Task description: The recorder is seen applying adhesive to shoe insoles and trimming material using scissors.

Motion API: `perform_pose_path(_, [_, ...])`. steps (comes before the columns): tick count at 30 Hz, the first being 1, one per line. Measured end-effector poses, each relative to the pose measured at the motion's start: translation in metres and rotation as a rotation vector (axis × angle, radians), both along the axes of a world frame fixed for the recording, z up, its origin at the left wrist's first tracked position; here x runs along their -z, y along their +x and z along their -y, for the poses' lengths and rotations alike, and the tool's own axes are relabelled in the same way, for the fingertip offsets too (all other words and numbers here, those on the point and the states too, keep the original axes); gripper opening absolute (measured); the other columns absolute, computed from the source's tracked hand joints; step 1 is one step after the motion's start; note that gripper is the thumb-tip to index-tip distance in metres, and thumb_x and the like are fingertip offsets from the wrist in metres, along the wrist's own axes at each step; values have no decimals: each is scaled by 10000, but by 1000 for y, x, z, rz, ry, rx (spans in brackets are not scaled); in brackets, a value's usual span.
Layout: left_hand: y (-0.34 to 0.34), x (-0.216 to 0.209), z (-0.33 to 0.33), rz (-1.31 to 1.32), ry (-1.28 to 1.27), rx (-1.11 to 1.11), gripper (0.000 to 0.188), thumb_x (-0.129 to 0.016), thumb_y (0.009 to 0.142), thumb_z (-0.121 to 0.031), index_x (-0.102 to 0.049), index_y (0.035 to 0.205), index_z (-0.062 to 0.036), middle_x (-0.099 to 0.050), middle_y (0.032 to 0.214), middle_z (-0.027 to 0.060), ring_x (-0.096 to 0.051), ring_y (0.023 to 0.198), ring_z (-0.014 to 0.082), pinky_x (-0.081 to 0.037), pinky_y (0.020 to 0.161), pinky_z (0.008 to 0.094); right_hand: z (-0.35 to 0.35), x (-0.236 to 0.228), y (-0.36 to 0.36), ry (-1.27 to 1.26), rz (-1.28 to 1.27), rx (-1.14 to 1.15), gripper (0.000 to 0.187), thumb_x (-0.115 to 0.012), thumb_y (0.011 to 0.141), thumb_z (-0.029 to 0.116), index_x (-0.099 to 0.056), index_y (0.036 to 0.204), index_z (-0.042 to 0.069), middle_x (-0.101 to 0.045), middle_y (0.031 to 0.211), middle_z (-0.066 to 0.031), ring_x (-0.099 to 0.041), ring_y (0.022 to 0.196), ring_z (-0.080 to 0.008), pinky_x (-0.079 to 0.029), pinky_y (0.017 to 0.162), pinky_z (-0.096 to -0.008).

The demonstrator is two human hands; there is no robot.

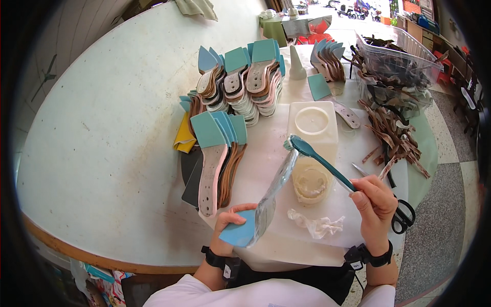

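Observation:
My left hand [225, 225] grips a shoe insole [271, 199] by its light blue end, thumb on top. The insole stands on edge, its long grey side slanting up and away, wet-looking and streaked. My right hand [376, 207] is closed round the handle of a teal toothbrush [327, 166]. The brush's bristles are at the insole's far tip and carry something whitish. Just behind and below the brush lies a translucent white plastic container [332, 115], with a round opening of pale paste [311, 187] at its near end.
Stacked insoles with teal and blue ends [208, 130] stand left, more [263, 51] behind. A loose insole [348, 113] lies right of the container. Crumpled white tissue [317, 224], black-handled scissors [404, 217], brown strips [391, 130] and a clear basket [399, 51] of dark scraps are nearby.

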State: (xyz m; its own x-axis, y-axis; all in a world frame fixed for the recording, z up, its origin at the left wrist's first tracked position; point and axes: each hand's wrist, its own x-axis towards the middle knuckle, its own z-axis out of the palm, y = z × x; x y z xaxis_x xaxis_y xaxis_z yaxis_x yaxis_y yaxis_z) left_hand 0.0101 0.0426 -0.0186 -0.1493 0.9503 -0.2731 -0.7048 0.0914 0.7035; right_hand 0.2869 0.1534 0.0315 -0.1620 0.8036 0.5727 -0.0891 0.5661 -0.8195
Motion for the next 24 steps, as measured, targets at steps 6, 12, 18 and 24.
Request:
perform_pose_path(6, [10,-5,0,-125,8,-48,539,-515,622,-104,-539,1128,78,-614,1023,191,-632,860,250,-505,811,290,6,2,2,34,-37,49,209,-652,773,19,-634,961,-71,-581,786,-87,-478,627,-89,-345,525,-196])
perform_pose_path(12, [-10,7,-5,40,2,148,546,-520,632,-105,-534,1151,65,-614,1026,183,-631,868,245,-500,822,286,18,2,-1,154,65,143,217,-646,771,12,-632,972,-68,-588,803,-111,-502,636,-107,-370,520,-207])
perform_pose_path(18, [-15,8,-7,116,47,279,544,-514,641,-93,-533,1165,55,-608,1056,178,-631,878,246,-496,838,288,23,4,0,325,191,269,238,-657,735,4,-637,965,-56,-591,813,-135,-528,636,-157,-402,543,-223])
perform_pose_path(24, [10,-17,1,-42,-5,18,539,-513,646,-85,-529,1165,58,-596,1090,181,-625,914,247,-490,852,288,28,7,1,458,254,324,255,-664,714,6,-640,963,-45,-594,821,-143,-553,657,-184,-429,569,-241])
